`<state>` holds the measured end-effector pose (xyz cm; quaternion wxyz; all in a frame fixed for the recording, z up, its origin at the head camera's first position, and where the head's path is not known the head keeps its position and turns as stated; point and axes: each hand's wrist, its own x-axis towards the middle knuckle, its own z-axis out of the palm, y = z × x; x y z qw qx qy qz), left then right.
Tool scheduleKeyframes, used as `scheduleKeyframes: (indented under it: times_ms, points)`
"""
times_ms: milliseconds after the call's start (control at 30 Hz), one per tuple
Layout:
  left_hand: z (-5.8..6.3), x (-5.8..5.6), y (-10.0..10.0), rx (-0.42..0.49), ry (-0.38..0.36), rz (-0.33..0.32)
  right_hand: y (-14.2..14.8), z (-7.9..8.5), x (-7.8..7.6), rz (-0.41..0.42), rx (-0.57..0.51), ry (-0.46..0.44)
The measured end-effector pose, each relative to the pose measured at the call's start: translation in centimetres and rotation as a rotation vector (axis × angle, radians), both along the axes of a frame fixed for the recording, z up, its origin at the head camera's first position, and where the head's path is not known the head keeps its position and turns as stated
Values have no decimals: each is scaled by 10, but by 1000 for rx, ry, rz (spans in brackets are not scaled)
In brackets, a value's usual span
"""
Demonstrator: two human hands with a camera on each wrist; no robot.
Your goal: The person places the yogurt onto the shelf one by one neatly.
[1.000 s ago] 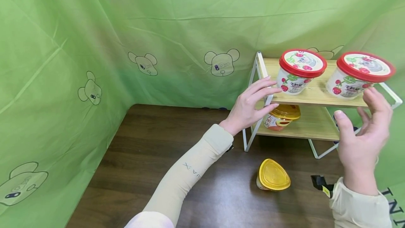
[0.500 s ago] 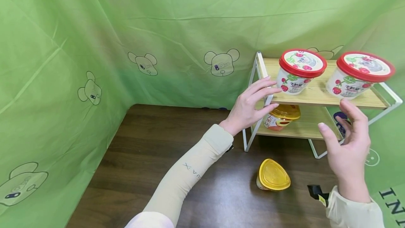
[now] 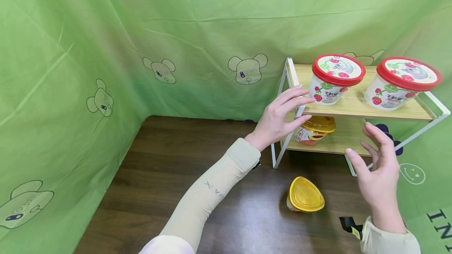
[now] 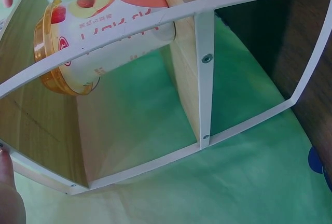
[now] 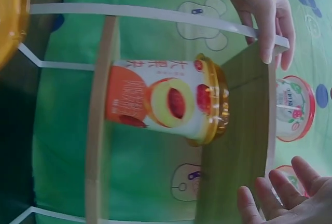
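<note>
My left hand (image 3: 277, 117) grips the upper left front corner of a small two-tier shelf (image 3: 353, 107), fingers over the top board and thumb below it. My right hand (image 3: 378, 167) hovers in front of the shelf's lower right part, thumb and fingers spread, holding nothing. On the top board stand two white tubs with red lids and berry prints, the left tub (image 3: 333, 83) and the right tub (image 3: 399, 85). A yellow-lidded peach cup (image 4: 111, 32) is upright at the left of the lower board. Another yellow-lidded cup (image 3: 305, 195) stands on the dark wooden table.
Green cloth (image 3: 197, 50) with bear-head drawings hangs behind and at both sides of the table (image 3: 169, 160). White metal legs (image 3: 280, 154) carry the shelf. The loose cup stands in front of the shelf, between my two forearms.
My right hand has moved away from the right red-lidded tub, leftward and down toward the front of the lower board. The left hand, tubs and cups stay in place.
</note>
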<state>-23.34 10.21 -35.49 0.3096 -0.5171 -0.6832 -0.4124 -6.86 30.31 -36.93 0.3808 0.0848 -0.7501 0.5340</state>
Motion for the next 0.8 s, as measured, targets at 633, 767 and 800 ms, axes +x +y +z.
scheduleKeyframes:
  times_ms: [633, 767, 800]
  points:
    - [-1, -1, 0, 3, 4, 5, 6, -53, 8, 48, 70, -124]
    - [-1, 0, 0, 1, 0, 4, 7, -64, 9, 59, 68, -129]
    - [-1, 0, 0, 1, -1, 4, 7, -66, 10, 63, 71, -128]
